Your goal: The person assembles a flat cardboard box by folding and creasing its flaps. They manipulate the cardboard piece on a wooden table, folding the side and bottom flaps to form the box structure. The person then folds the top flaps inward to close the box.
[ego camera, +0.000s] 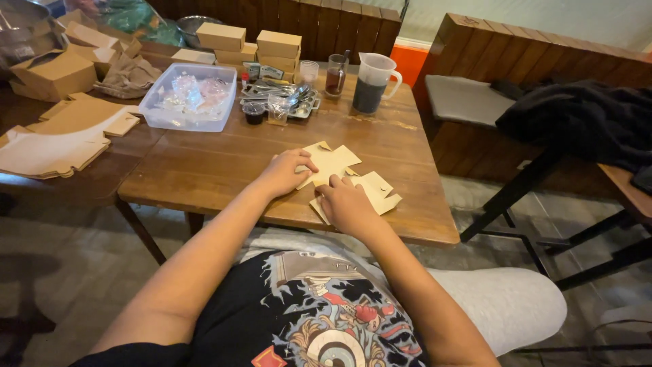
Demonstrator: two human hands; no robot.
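Note:
A flat, die-cut cardboard box blank (339, 166) lies on the wooden table (204, 170) near its front edge. My left hand (285, 171) presses on the blank's left side, fingers curled over a flap. My right hand (346, 204) rests on the blank's lower middle, fingers bent down against the cardboard. Both hands touch the same blank, which stays flat on the table.
A clear plastic tub (187, 98) of wrapped items, a metal tray (282, 95) of cutlery, a measuring jug (372, 81) of dark liquid and a glass (335, 73) stand further back. Folded boxes (278, 47) are stacked behind. Flat blanks (61, 143) lie at left. A bench (516, 88) with dark clothing is at right.

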